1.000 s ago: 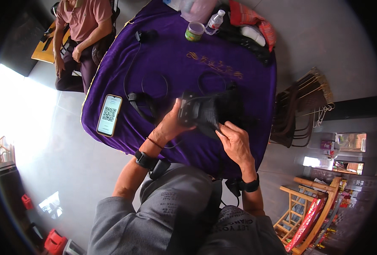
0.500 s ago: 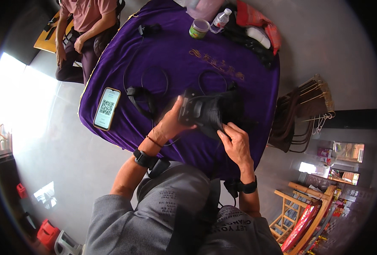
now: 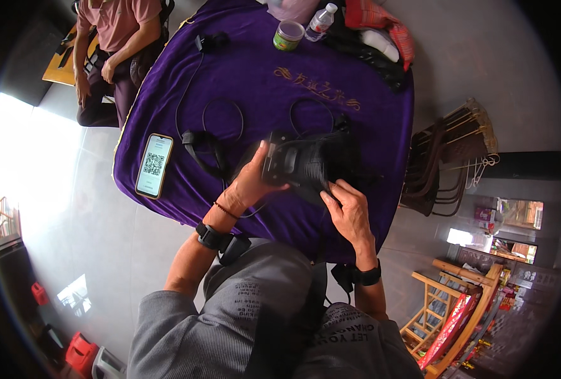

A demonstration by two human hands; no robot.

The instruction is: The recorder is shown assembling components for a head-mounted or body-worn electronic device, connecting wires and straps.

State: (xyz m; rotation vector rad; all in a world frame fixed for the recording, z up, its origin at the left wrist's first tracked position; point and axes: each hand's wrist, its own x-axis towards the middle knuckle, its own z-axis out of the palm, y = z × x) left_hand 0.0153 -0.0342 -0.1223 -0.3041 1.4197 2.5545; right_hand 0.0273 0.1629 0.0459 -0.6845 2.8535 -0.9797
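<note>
Over the near part of the purple-covered table, I hold a black boxy device with ribbed dark cloth or strap; its exact kind cannot be made out. My left hand is closed round its left end, thumb on top and fingers partly hidden beneath. At its lower right edge, my right hand pinches the dark cloth between thumb and fingers. A black strap with a cable lies on the cover just left of the device. Farther left rests a phone with a square code on its lit screen.
A small black gadget, a jar, a clear bottle and a red cloth lie toward the far side. A person sits at the far left. Stacked chairs stand right, a wooden frame lower right.
The view has shifted slightly, so the table items sit a little farther left. Both hands keep their hold on the black device, which has hardly moved.
</note>
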